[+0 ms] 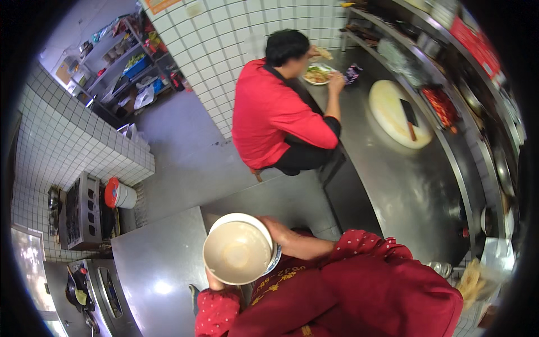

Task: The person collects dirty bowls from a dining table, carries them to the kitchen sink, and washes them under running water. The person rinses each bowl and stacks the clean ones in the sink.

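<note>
A stack of bowls sits in front of my apron, held between my two hands. On top is a beige bowl (pixel 238 252), its inside facing up at me. Beneath it show the rim of a white bowl (pixel 240 217) and the edge of a blue-patterned bowl (pixel 276 260). My right hand (pixel 276 231) grips the far right side of the stack, its fingers partly hidden behind the bowls. At the near left, my left hand (pixel 214 281) supports the stack from below, mostly covered by the beige bowl.
A stainless steel counter (pixel 164 261) lies to my left. Ahead, a seated person (pixel 273 113) eats from a plate (pixel 318 74) at a steel worktable (pixel 404 185). That table bears a round cutting board (pixel 385 109) with a cleaver (pixel 408 113). Left are a stove (pixel 82 215) and a bucket (pixel 126 196).
</note>
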Demonstrator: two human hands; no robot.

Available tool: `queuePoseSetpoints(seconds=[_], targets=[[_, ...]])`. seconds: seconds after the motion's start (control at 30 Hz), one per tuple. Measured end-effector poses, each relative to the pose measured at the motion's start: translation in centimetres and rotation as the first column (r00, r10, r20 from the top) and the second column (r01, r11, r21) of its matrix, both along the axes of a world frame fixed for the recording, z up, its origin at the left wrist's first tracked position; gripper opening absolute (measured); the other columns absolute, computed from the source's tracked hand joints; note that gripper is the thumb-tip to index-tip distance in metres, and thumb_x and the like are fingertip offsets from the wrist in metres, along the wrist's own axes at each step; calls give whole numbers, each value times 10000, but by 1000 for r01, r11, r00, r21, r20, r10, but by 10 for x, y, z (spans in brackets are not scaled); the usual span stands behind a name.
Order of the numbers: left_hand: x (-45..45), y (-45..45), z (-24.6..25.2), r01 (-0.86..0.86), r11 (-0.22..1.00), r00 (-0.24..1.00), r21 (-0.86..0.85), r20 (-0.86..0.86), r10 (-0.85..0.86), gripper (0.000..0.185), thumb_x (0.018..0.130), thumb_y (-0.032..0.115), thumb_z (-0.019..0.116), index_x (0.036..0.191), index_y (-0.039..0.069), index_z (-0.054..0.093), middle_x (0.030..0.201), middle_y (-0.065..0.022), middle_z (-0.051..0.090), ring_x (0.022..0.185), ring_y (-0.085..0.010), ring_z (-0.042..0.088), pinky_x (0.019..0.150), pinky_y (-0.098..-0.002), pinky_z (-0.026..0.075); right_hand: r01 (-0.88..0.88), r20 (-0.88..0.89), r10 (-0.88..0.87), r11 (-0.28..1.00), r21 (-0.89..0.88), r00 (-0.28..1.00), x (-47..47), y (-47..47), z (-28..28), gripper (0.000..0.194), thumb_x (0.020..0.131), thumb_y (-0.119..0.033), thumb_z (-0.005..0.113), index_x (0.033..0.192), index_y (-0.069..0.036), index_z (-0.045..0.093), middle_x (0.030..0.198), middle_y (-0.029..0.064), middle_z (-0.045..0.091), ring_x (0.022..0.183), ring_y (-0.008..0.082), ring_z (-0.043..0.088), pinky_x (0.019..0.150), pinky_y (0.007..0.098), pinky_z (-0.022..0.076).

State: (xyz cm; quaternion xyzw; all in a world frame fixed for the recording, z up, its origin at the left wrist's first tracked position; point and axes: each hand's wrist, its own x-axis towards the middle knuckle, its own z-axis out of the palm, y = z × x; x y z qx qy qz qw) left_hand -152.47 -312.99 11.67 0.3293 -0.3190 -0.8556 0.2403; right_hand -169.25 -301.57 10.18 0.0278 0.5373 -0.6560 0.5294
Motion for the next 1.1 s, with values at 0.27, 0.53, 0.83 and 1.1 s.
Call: queuePoseSetpoints(seconds=[0.27, 0.53, 0.83, 1.1], targets=[[-159, -127, 11, -5, 997, 999, 83, -31, 8, 493, 966, 396, 430, 1278, 22, 505, 1242, -140, 568, 1092, -261, 575, 901, -390, 499, -123, -25, 122, 991, -58, 992, -158, -143, -8, 461, 990, -425, 377, 1096, -44, 614, 1004, 65, 642, 894, 133, 586, 806, 306, 463], [-253, -252, 23, -57, 997, 998, 41, 5, 57, 518, 955, 384, 459, 1301, -1, 478, 1236, -178, 566, 1070, -290, 593, 889, -415, 518, -229, 165, 245, 967, -109, 955, -267, -281, -26, 458, 977, -385, 391, 1085, 3, 609, 1155, 158, 566, 1150, 192, 473, 929, 368, 403], [-363, -428, -25, -56, 996, 995, 67, -81, 62, 494, 961, 357, 446, 1301, 1, 480, 1244, -168, 564, 1086, -284, 586, 898, -406, 511, -231, 84, 266, 927, -297, 960, -382, -451, -17, 413, 1000, -355, 353, 984, -30, 608, 809, 62, 641, 682, 150, 608, 624, 321, 502], [-445, -672, -54, -66, 994, 998, 85, 16, 65, 477, 965, 343, 431, 1299, 8, 486, 1239, -157, 570, 1081, -275, 588, 894, -397, 510, -124, 195, 156, 978, -169, 968, -457, -688, -34, 354, 969, -392, 470, 1086, -74, 574, 945, 27, 618, 853, 110, 599, 754, 312, 527]])
